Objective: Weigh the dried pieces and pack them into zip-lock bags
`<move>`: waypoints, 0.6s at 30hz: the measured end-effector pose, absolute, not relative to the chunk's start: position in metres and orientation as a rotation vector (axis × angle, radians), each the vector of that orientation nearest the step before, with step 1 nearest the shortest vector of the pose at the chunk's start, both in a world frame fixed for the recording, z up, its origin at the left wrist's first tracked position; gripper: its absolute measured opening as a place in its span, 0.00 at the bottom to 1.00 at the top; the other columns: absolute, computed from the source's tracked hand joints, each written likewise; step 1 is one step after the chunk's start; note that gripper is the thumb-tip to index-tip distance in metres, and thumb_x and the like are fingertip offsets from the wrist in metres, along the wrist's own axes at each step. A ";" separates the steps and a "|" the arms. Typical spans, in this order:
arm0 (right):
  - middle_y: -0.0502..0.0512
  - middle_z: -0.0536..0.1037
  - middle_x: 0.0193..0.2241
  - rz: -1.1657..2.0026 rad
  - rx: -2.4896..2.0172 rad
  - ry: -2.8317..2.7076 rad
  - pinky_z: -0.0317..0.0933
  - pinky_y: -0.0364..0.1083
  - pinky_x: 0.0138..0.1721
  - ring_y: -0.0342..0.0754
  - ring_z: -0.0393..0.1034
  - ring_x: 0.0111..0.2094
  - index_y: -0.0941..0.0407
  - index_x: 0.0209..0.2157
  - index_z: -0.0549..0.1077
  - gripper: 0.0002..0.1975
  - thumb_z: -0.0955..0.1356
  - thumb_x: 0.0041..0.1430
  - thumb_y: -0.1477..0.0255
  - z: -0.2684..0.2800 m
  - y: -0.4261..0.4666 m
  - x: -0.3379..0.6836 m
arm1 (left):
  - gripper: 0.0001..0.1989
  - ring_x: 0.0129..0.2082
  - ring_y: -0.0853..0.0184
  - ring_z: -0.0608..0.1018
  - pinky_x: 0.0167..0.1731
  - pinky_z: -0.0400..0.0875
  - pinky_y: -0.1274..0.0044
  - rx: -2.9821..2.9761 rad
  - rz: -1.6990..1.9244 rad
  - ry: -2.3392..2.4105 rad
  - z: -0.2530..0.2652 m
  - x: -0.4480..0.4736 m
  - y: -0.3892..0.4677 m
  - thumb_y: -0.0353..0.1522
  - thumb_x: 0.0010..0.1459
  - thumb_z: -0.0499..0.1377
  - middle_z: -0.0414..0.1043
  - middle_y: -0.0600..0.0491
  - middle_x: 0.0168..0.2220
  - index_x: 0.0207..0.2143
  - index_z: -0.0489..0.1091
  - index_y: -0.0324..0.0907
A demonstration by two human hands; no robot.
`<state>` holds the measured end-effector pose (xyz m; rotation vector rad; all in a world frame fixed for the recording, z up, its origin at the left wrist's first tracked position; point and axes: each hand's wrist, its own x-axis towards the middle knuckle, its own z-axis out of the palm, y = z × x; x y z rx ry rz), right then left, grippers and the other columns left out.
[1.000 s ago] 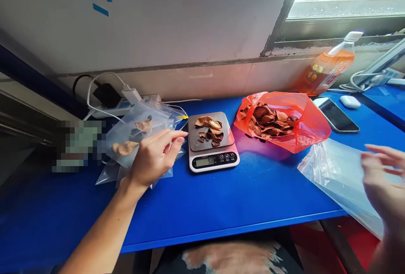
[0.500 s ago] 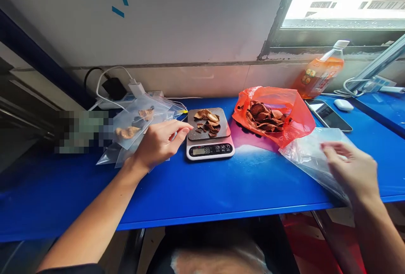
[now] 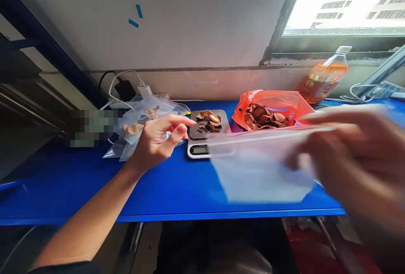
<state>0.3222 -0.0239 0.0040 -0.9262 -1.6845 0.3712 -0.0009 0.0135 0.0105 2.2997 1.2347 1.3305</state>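
Note:
My right hand, smeared by motion, grips a clear zip-lock bag by its upper right edge. The bag hangs flat over the table and covers the right part of the digital kitchen scale. On the scale's plate lie dried brown slices and small broken bits. My left hand hovers just left of the scale with nothing in it, thumb and forefinger apart. Behind the bag stands a red plastic bag with its mouth wide, holding a heap of dark dried slices.
Several filled zip-lock bags lie at the left beside a power strip with a black plug and a white charger. A bottle of orange drink stands by the wall at right. The blue table's front edge runs before me.
My right hand has lifted a zip-lock bag from the right side and swung it left toward the scale. My left thumb and forefinger have parted. The view has shifted slightly.

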 end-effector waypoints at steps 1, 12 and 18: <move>0.52 0.75 0.22 0.587 -0.887 -1.741 0.67 0.42 0.22 0.43 0.71 0.21 0.52 0.42 0.71 0.07 0.66 0.62 0.69 0.004 -0.014 0.298 | 0.12 0.23 0.70 0.74 0.25 0.69 0.77 2.232 1.269 1.191 0.012 0.000 0.013 0.37 0.63 0.53 0.73 0.54 0.24 0.40 0.73 0.42; 0.50 0.75 0.26 0.659 -0.629 -2.117 0.59 0.39 0.23 0.39 0.66 0.22 0.55 0.34 0.66 0.08 0.62 0.57 0.82 -0.059 -0.005 0.255 | 0.03 0.29 0.70 0.75 0.28 0.67 0.82 2.252 0.235 0.675 -0.004 0.045 -0.015 0.29 0.56 0.61 0.73 0.55 0.28 0.29 0.72 0.41; 0.48 0.72 0.22 0.447 -0.427 -2.367 0.56 0.41 0.21 0.40 0.63 0.20 0.55 0.34 0.65 0.07 0.62 0.56 0.81 -0.062 0.021 0.245 | 0.04 0.28 0.70 0.74 0.27 0.66 0.80 2.333 0.256 0.707 -0.014 0.046 -0.011 0.29 0.58 0.58 0.73 0.54 0.28 0.33 0.73 0.39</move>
